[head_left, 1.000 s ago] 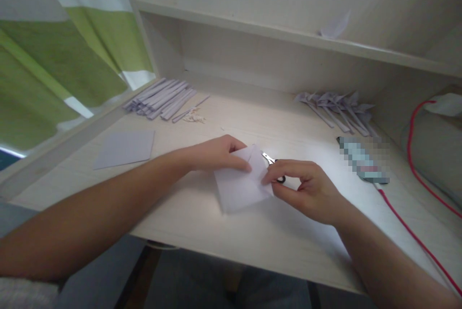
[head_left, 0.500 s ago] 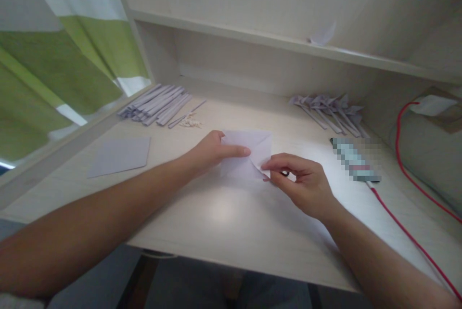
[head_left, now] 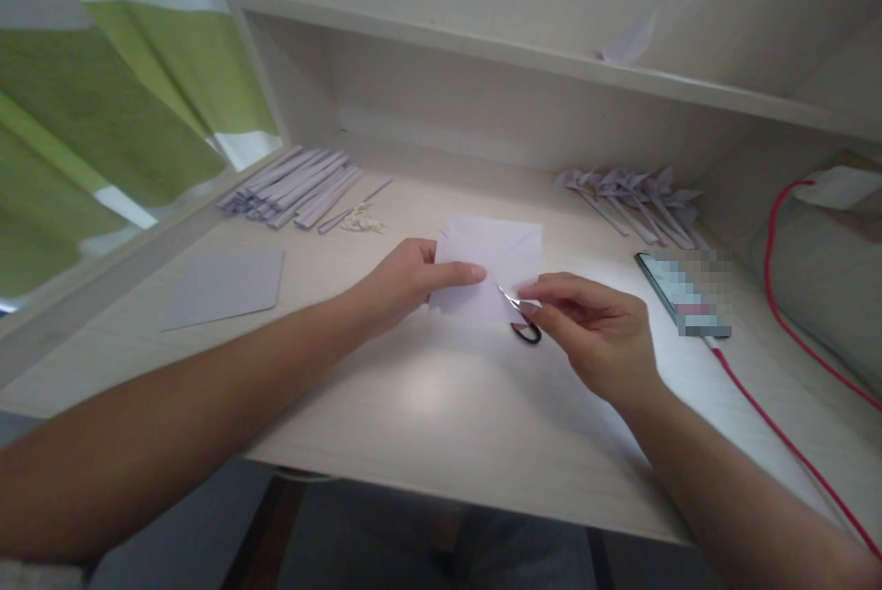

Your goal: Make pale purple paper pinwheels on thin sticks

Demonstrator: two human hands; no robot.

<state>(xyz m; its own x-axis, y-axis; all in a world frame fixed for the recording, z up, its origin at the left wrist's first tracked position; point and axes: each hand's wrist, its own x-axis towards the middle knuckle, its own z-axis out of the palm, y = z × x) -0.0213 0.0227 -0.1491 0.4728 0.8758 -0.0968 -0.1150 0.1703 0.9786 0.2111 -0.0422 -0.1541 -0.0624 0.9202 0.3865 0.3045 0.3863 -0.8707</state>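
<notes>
A pale lilac sheet of paper [head_left: 491, 261] is raised off the desk at the centre. My left hand [head_left: 412, 282] pinches its left edge between thumb and fingers. My right hand [head_left: 598, 333] is closed with its fingertips at the sheet's lower right corner. Small scissors [head_left: 520, 319] with black handles lie on the desk just under that corner, next to my right fingers; I cannot tell whether the fingers touch them.
A flat lilac sheet [head_left: 224, 285] lies at the left. Folded paper strips [head_left: 296, 187] are stacked at the back left, with small scraps [head_left: 363, 223] beside them. Folded paper pieces [head_left: 638, 197] lie at the back right. A phone [head_left: 682, 293] with a red cable [head_left: 792, 443] lies at the right.
The sheet lay on the desk under both hands. It has since been lifted and turned upright between them, and the scissors beneath it have come into view.
</notes>
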